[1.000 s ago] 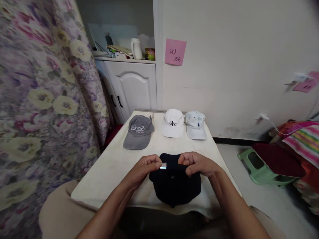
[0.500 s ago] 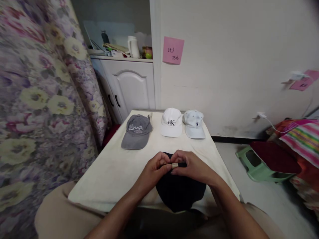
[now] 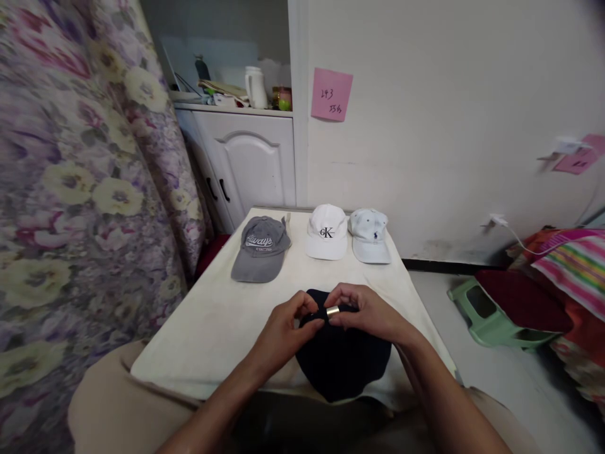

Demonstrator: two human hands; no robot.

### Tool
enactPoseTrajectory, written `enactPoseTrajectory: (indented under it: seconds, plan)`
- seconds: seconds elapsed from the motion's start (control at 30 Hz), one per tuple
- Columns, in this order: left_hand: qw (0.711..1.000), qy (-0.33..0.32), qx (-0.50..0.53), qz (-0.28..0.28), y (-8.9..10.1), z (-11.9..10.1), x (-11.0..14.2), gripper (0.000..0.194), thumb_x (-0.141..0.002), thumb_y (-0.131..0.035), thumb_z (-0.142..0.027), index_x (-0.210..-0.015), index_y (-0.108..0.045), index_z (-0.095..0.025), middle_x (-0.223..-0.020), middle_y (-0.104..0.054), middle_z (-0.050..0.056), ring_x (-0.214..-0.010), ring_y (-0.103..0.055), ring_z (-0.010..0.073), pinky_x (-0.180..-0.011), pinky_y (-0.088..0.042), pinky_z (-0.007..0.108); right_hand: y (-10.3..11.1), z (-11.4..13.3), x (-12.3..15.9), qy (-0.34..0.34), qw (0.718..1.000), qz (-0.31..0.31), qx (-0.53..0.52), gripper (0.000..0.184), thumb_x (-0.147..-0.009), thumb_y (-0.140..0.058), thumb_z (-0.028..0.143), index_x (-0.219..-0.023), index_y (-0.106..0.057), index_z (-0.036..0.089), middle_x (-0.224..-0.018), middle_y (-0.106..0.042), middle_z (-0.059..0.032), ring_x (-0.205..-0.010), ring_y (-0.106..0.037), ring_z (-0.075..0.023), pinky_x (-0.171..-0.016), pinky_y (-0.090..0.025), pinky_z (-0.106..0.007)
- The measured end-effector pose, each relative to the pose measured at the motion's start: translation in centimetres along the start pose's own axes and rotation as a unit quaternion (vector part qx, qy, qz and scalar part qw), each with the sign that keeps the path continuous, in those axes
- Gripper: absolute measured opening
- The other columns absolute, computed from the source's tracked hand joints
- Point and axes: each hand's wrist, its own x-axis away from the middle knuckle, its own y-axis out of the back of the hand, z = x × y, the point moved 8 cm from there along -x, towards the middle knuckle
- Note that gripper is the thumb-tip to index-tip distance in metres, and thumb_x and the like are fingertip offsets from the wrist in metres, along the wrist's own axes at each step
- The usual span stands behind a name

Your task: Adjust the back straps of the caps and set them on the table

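Observation:
A black cap (image 3: 343, 366) lies at the near edge of the cloth-covered table, its back strap turned toward the far side. On that strap a shiny metal buckle (image 3: 333, 311) catches the light. My left hand (image 3: 290, 321) pinches the strap just left of the buckle, thumb and fingertips closed. Beside it, my right hand (image 3: 366, 309) grips the strap at the buckle, thumb below and fingers above. Farther back stand a grey cap (image 3: 259, 250), a white cap (image 3: 326, 233) with black letters and a pale blue cap (image 3: 369, 236).
The cream cloth (image 3: 212, 334) covers the table. A floral curtain (image 3: 94, 221) hangs at the left, and a white cabinet (image 3: 258, 157) stands behind. To the right on the floor is a green stool (image 3: 491, 321) with a dark red top. Pink notes (image 3: 331, 94) stick to the wall.
My left hand has drawn slightly left, away from my right hand, so more of the strap and buckle shows. The black cap stays in place.

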Motion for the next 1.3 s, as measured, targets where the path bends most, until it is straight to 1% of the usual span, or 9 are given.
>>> enactPoseTrajectory:
  seconds: [0.1, 0.23, 0.37, 0.5, 0.67, 0.83, 0.97, 1.13, 1.3]
  plan:
    - [1.000, 0.000, 0.025, 0.008, -0.2, 0.1, -0.2, 0.010, -0.082, -0.065, -0.025, -0.085, -0.059, -0.019, -0.080, -0.059, 0.000, -0.076, -0.051, 0.0165, -0.065, -0.037, 0.025, 0.0, 0.2, -0.1, 0.004, 1.000, -0.004, 0.005, 0.019, -0.078, -0.074, 0.024, -0.094, -0.066, 0.018, -0.085, -0.064, 0.0011, -0.072, -0.056, -0.0126, -0.063, -0.043, -0.024]
    - [0.996, 0.023, 0.076, 0.042, -1.0, 0.8, -0.5, 0.018, -0.083, -0.065, -0.034, -0.080, -0.060, -0.017, -0.075, -0.057, -0.001, -0.068, -0.047, 0.0143, -0.061, -0.033, 0.025, 0.1, 0.2, -0.2, 0.010, 1.000, -0.011, 0.025, 0.020, -0.075, -0.075, 0.023, -0.093, -0.066, 0.019, -0.087, -0.066, -0.0001, -0.079, -0.059, -0.0153, -0.067, -0.044, -0.026]
    - [0.990, 0.055, 0.131, 0.026, -1.2, 1.6, -0.7, 0.021, -0.080, -0.067, -0.035, -0.076, -0.059, -0.016, -0.070, -0.056, -0.003, -0.063, -0.045, 0.0128, -0.058, -0.030, 0.023, 0.3, 0.2, -0.3, 0.022, 0.996, -0.029, 0.086, 0.021, -0.071, -0.078, 0.021, -0.089, -0.066, 0.020, -0.084, -0.068, 0.0009, -0.081, -0.061, -0.0175, -0.070, -0.044, -0.027]
    - [0.985, 0.065, 0.158, 0.016, -1.2, 1.8, -0.7, 0.020, -0.078, -0.069, -0.032, -0.073, -0.059, -0.016, -0.066, -0.054, -0.003, -0.061, -0.044, 0.0123, -0.058, -0.029, 0.023, 0.4, 0.3, -0.3, 0.030, 0.991, -0.045, 0.122, 0.015, -0.074, -0.076, 0.020, -0.085, -0.066, 0.020, -0.082, -0.069, 0.0008, -0.079, -0.062, -0.0176, -0.070, -0.043, -0.027]
    - [0.984, 0.063, 0.169, 0.008, -1.0, 1.9, -0.6, 0.018, -0.078, -0.069, -0.030, -0.071, -0.059, -0.016, -0.065, -0.053, -0.004, -0.062, -0.043, 0.0121, -0.058, -0.028, 0.024, 0.1, 0.1, -0.5, 0.031, 0.996, -0.033, 0.074, 0.017, -0.073, -0.078, 0.021, -0.084, -0.066, 0.019, -0.084, -0.069, 0.0006, -0.085, -0.063, -0.0185, -0.076, -0.044, -0.029]
    - [0.979, 0.047, 0.199, 0.015, -1.0, 1.5, -0.7, 0.021, -0.076, -0.070, -0.028, -0.068, -0.056, -0.016, -0.073, -0.057, -0.001, -0.068, -0.046, 0.0132, -0.062, -0.030, 0.024, 0.1, -0.6, -0.8, 0.022, 0.999, -0.030, 0.023, 0.019, -0.073, -0.079, 0.023, -0.085, -0.065, 0.019, -0.082, -0.067, 0.0008, -0.081, -0.062, -0.0174, -0.071, -0.044, -0.028]
    - [0.979, 0.050, 0.197, 0.016, -0.9, 1.6, -0.6, 0.022, -0.078, -0.070, -0.030, -0.069, -0.055, -0.016, -0.072, -0.056, -0.002, -0.067, -0.044, 0.0128, -0.063, -0.030, 0.024, 0.1, -0.6, -1.0, 0.024, 0.999, -0.030, 0.013, 0.019, -0.073, -0.078, 0.024, -0.084, -0.064, 0.019, -0.081, -0.065, 0.0010, -0.079, -0.059, -0.0164, -0.071, -0.043, -0.028]
    - [0.978, 0.046, 0.202, 0.015, -0.7, 1.6, -0.4, 0.022, -0.083, -0.066, -0.030, -0.071, -0.053, -0.017, -0.073, -0.053, -0.002, -0.067, -0.042, 0.0127, -0.061, -0.028, 0.025, 0.4, -0.6, -1.1, 0.024, 0.999, -0.040, -0.002, 0.014, -0.076, -0.074, 0.024, -0.082, -0.063, 0.018, -0.077, -0.061, 0.0019, -0.071, -0.054, -0.0136, -0.064, -0.039, -0.026]
    - [0.975, 0.040, 0.217, 0.014, -1.0, 1.5, -0.5, 0.025, -0.082, -0.067, -0.029, -0.069, -0.050, -0.017, -0.074, -0.055, -0.001, -0.067, -0.043, 0.0129, -0.060, -0.029, 0.025, 0.6, -0.6, -1.2, 0.043, 0.998, -0.046, -0.018, 0.012, -0.077, -0.072, 0.022, -0.080, -0.062, 0.017, -0.073, -0.060, 0.0022, -0.067, -0.052, -0.0121, -0.062, -0.036, -0.025]
